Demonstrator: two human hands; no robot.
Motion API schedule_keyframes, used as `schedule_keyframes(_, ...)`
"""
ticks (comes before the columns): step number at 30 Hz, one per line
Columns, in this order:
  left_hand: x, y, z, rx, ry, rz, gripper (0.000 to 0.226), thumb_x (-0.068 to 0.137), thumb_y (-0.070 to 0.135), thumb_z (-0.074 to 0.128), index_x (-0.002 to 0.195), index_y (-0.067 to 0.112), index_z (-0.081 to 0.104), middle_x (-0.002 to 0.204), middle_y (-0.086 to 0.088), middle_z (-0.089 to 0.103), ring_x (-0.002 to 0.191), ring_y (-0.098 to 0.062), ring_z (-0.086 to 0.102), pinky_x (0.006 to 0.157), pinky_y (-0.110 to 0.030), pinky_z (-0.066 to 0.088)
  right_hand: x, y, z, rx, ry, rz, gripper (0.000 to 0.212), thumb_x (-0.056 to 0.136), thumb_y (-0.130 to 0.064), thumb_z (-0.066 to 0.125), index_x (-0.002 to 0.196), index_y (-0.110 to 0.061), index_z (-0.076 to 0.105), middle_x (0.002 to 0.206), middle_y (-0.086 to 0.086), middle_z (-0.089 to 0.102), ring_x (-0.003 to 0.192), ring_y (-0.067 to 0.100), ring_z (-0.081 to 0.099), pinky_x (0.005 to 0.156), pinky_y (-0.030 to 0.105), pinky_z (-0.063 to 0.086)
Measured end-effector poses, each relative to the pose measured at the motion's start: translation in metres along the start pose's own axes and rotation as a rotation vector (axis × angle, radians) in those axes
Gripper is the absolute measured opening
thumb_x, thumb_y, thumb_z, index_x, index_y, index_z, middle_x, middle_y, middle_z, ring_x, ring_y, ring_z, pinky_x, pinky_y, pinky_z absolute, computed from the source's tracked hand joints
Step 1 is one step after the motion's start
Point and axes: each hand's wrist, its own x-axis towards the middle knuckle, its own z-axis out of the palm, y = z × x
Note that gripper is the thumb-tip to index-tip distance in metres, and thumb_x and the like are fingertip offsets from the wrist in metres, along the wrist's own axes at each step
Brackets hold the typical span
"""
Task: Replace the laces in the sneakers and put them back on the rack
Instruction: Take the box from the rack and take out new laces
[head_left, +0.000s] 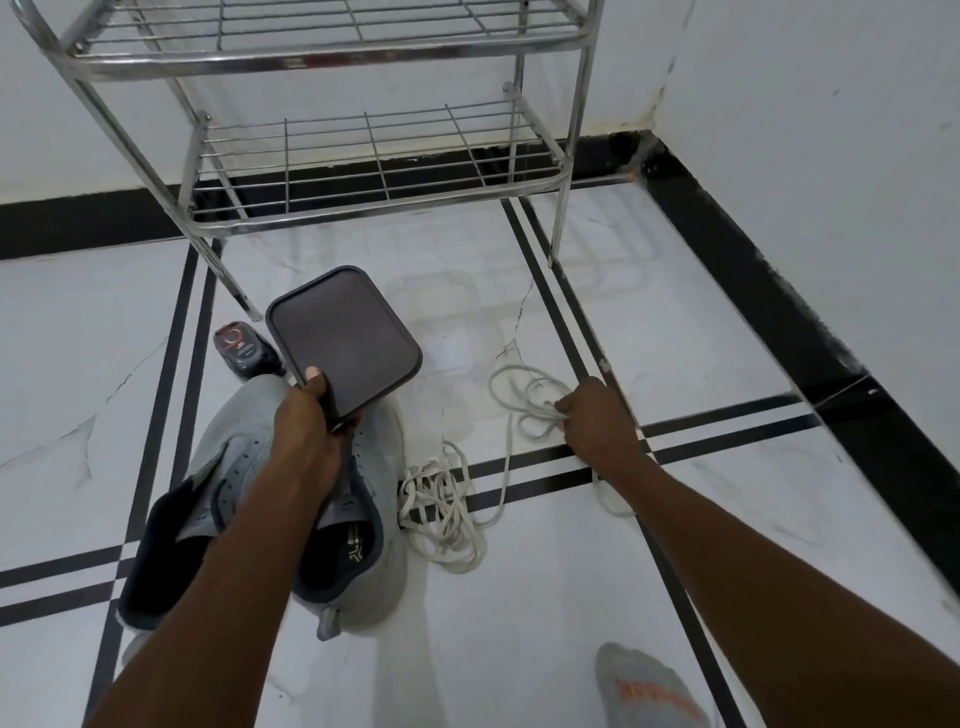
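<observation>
Two grey sneakers with dark linings lie side by side on the floor, the left one (208, 488) and the right one (363, 525), both without laces. My left hand (306, 421) holds a dark rectangular lid (345, 340) by its near edge, just above the sneakers. My right hand (597, 421) grips a bunch of white lace (524, 395) on the floor. A second tangle of white lace (441, 514) lies beside the right sneaker. The metal shoe rack (363, 171) stands against the wall ahead, its two visible shelves bare.
A small black bottle with a red label (241, 351) lies by the rack's front left leg. A foot in a grey and orange sock (649, 686) shows at the bottom right. Walls with black skirting close in behind and to the right.
</observation>
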Motion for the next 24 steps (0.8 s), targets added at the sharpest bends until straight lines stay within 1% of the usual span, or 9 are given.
schedule_keyframes(2,-0.001,-0.001,0.002,-0.007,-0.006,0.001,0.025,0.106,0.027,0.051,0.129,0.017,0.055,0.115,-0.001,0.068,0.096,-0.019,0.064,0.072,-0.032,0.051,-0.007,-0.001,0.007,0.057,0.129,-0.019,0.017,0.086,0.005,0.059,0.095,0.002,0.073,0.099,0.017,0.065,0.093,0.033,0.066,0.073,0.028,0.046)
schedule_keyframes(4,-0.002,-0.002,0.004,-0.004,-0.012,0.001,0.022,0.107,0.027,0.051,0.127,0.018,0.055,0.109,0.001,0.068,0.093,-0.018,0.064,0.073,-0.032,0.051,-0.008,-0.005,0.01,0.13,0.128,-0.009,0.02,0.083,0.009,0.057,0.088,0.004,0.075,0.092,0.018,0.068,0.089,0.033,0.067,0.076,0.032,0.049)
schedule_keyframes(7,-0.003,-0.002,0.006,0.006,-0.018,0.003,0.02,0.107,0.028,0.051,0.124,0.019,0.056,0.106,0.002,0.068,0.092,-0.017,0.064,0.075,-0.032,0.051,-0.002,-0.014,-0.011,0.335,0.094,0.135,0.021,0.08,0.007,0.063,0.093,0.001,0.079,0.09,0.017,0.075,0.085,0.03,0.071,0.074,0.031,0.056)
schedule_keyframes(9,-0.003,0.002,0.006,-0.011,-0.015,0.006,0.02,0.106,0.028,0.052,0.124,0.019,0.056,0.109,0.0,0.068,0.095,-0.018,0.064,0.078,-0.033,0.052,0.003,-0.022,-0.033,0.542,0.121,0.283,0.02,0.079,0.0,0.071,0.098,-0.004,0.079,0.091,0.013,0.077,0.083,0.026,0.073,0.08,0.033,0.059)
schedule_keyframes(12,-0.002,0.007,0.003,0.0,-0.008,0.034,0.025,0.107,0.029,0.051,0.13,0.02,0.055,0.116,-0.001,0.067,0.098,-0.02,0.063,0.078,-0.034,0.051,0.019,-0.035,-0.07,0.92,0.147,0.436,0.022,0.074,-0.005,0.079,0.096,-0.008,0.08,0.078,0.011,0.076,0.066,0.02,0.07,0.074,0.034,0.059)
schedule_keyframes(14,0.0,0.011,0.0,-0.002,-0.009,0.053,0.031,0.107,0.03,0.05,0.135,0.02,0.054,0.122,-0.001,0.067,0.099,-0.02,0.063,0.076,-0.033,0.051,0.033,-0.053,-0.098,1.123,0.171,0.407,0.021,0.069,-0.004,0.082,0.09,-0.006,0.079,0.072,0.014,0.074,0.061,0.024,0.068,0.07,0.035,0.056)
schedule_keyframes(17,0.001,0.013,-0.004,-0.024,-0.009,0.054,0.03,0.107,0.03,0.049,0.135,0.02,0.055,0.125,-0.002,0.067,0.1,-0.019,0.064,0.074,-0.032,0.051,0.048,-0.086,-0.135,1.31,0.212,0.314,0.025,0.072,-0.002,0.082,0.097,-0.002,0.077,0.084,0.022,0.075,0.07,0.029,0.071,0.071,0.034,0.058)
schedule_keyframes(20,-0.002,0.013,-0.005,-0.023,-0.006,0.053,0.031,0.107,0.031,0.048,0.136,0.02,0.055,0.123,-0.001,0.068,0.102,-0.02,0.063,0.075,-0.032,0.051,0.055,-0.125,-0.162,1.411,0.25,0.24,0.024,0.077,0.001,0.08,0.101,0.0,0.076,0.086,0.021,0.075,0.065,0.023,0.071,0.061,0.024,0.055)
schedule_keyframes(24,0.0,0.014,-0.008,-0.013,0.007,0.039,0.027,0.107,0.032,0.049,0.129,0.02,0.057,0.119,-0.002,0.068,0.096,-0.02,0.064,0.072,-0.033,0.05,0.059,-0.168,-0.165,1.483,0.324,0.169,0.022,0.078,0.003,0.077,0.1,-0.001,0.076,0.084,0.018,0.075,0.067,0.023,0.074,0.062,0.025,0.058)
